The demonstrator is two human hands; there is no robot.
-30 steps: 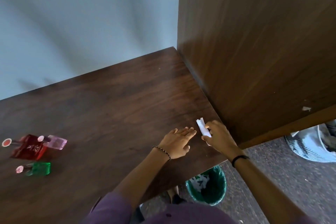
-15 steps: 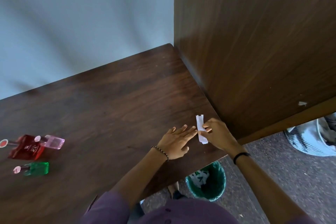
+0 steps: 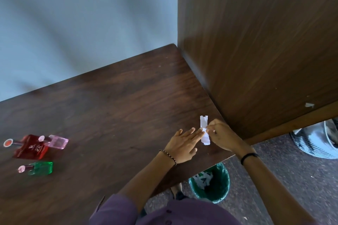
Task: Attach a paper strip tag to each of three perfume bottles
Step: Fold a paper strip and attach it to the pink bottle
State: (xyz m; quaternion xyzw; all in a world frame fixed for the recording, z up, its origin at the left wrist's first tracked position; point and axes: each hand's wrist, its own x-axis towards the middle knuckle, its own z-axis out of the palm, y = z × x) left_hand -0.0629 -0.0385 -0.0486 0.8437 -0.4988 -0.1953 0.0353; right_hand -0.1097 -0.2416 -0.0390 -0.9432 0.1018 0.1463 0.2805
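Observation:
A white paper strip (image 3: 204,129) lies on the dark wooden table (image 3: 113,107) near its right front corner. My right hand (image 3: 224,136) pinches the strip at its middle. My left hand (image 3: 182,144) lies flat beside it, palm down, fingertips touching the strip's left edge. Far to the left stand three perfume bottles: a red one (image 3: 30,146), a pink one (image 3: 55,140) right beside it, and a green one (image 3: 39,168) in front of them. Both hands are well away from the bottles.
A tall wooden panel (image 3: 256,51) rises along the table's right side, close to my right hand. Below the front edge stands a green waste bin (image 3: 210,184) with paper scraps. A grey-blue bundle (image 3: 318,140) lies on the floor at the right. A blue wall is behind.
The strip, first held up in my right hand, has come down flat on the table. My right fingers have shifted to its middle; my left fingertips have slid against it.

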